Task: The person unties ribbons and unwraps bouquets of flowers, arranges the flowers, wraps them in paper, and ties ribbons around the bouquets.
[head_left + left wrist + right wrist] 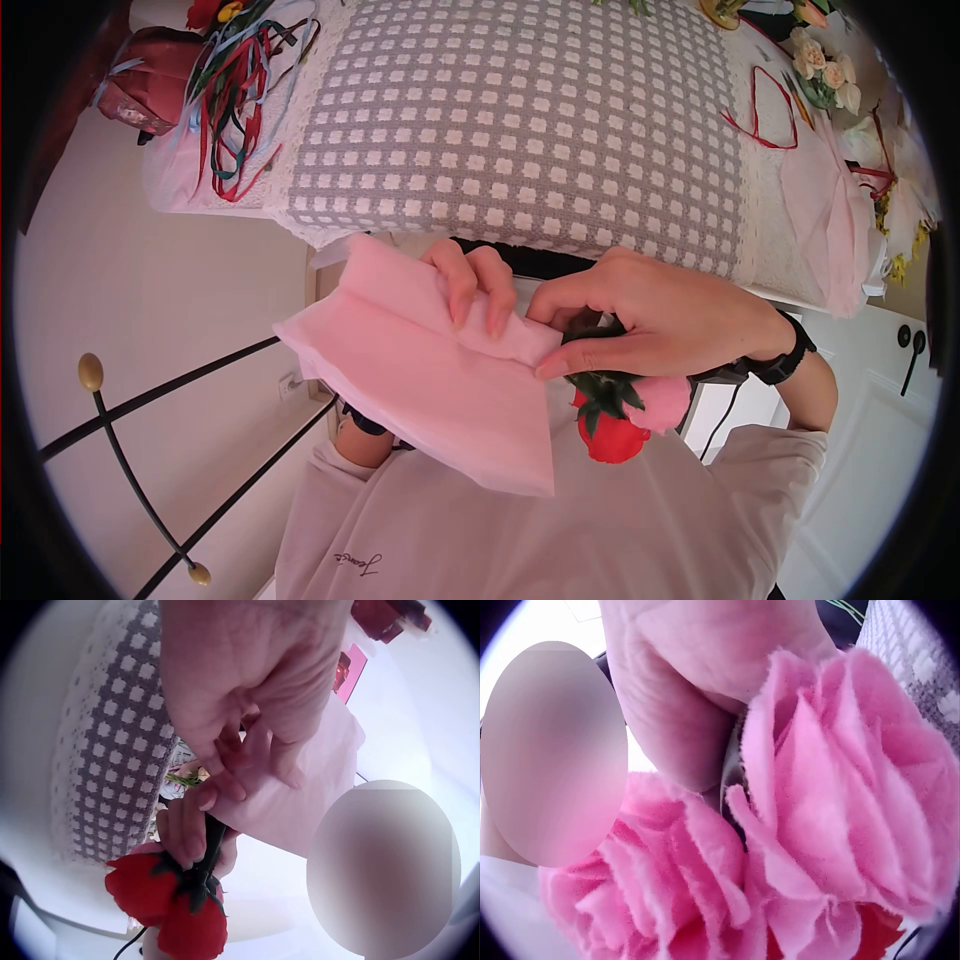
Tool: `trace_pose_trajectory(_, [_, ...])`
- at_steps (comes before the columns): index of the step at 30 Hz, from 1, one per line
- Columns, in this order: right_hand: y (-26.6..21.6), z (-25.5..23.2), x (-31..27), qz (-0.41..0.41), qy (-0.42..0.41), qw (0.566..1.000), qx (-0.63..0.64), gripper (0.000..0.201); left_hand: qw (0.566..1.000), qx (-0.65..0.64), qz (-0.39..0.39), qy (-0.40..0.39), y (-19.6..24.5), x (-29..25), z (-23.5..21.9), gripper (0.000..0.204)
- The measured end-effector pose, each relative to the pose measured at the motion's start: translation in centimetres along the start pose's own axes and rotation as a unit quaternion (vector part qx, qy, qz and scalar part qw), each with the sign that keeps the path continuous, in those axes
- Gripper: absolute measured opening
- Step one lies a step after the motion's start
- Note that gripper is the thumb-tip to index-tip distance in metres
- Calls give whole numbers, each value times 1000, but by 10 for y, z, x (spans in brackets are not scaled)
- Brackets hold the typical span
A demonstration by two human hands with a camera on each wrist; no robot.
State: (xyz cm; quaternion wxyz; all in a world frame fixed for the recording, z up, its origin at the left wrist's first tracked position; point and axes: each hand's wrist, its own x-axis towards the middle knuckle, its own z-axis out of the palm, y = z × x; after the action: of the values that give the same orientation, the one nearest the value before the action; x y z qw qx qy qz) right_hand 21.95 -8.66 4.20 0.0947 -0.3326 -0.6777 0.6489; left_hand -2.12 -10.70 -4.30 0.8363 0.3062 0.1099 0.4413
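My left hand grips a sheet of pink wrapping paper, its fingers bent over the folded upper edge. Close on the right, my right hand holds a small bunch of artificial roses by the green stems, thumb and fingertips at the paper's narrow end. Heads point down toward my shirt: a red rose and a pink rose. In the left wrist view, red blooms hang below the right fingers. Large pink roses fill the right wrist view and hide most of the stems.
A table with a grey and white checked cloth stands ahead. Tangled ribbons lie on its left, a red ribbon loop, pale flowers and pink fabric-like sheet on its right. Black metal rails are at my left.
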Motion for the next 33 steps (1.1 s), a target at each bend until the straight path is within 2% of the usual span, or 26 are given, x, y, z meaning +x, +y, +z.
trace_pose_trajectory(5, [5,2,-1,24,3,1000,12,38,997,-75,1,-10,-7,6,-2,48])
trace_pose_trajectory(7, [6,4,-1,33,9,999,22,39,999,12,29,-7,-8,7,1,50])
trace_pose_trajectory(8, [7,6,-1,42,17,998,42,37,999,13,29,-7,-10,6,2,50])
trace_pose_trajectory(10, [11,12,-1,50,25,996,62,35,995,85,9,57,-15,2,1,56])
trace_pose_trajectory(11, [16,14,-2,36,42,995,78,31,996,87,28,18,-19,0,-8,55])
trace_pose_trajectory(12, [19,17,-2,22,59,994,94,26,996,87,28,18,-21,-2,-9,55])
trace_pose_trajectory(14, [14,19,-2,25,77,994,74,23,985,152,31,82,-23,-6,-5,63])
trace_pose_trajectory(15, [11,20,-1,28,96,993,54,19,985,152,31,82,-24,-9,-2,63])
trace_pose_trajectory(17, [5,22,0,40,115,992,34,19,970,184,-21,158,-27,-14,4,64])
trace_pose_trajectory(19, [5,25,-1,51,133,990,12,19,968,170,-35,180,-29,-13,8,60])
trace_pose_trajectory(21, [12,30,-3,18,172,983,-65,19,966,155,-49,201,-30,-11,11,56])
trace_pose_trajectory(25, [4,28,-2,35,151,984,-85,19,968,146,-36,200,-31,-9,13,54])
trace_pose_trajectory(28, [8,31,-2,1,174,977,-124,18,967,154,-33,199,-29,-6,16,53])
trace_pose_trajectory(30, [1,28,-2,64,127,984,-106,19,966,158,-37,199,-26,-4,18,52])
trace_pose_trajectory(33, [-1,27,-4,53,123,986,-104,22,965,174,-49,192,-22,-3,21,50])
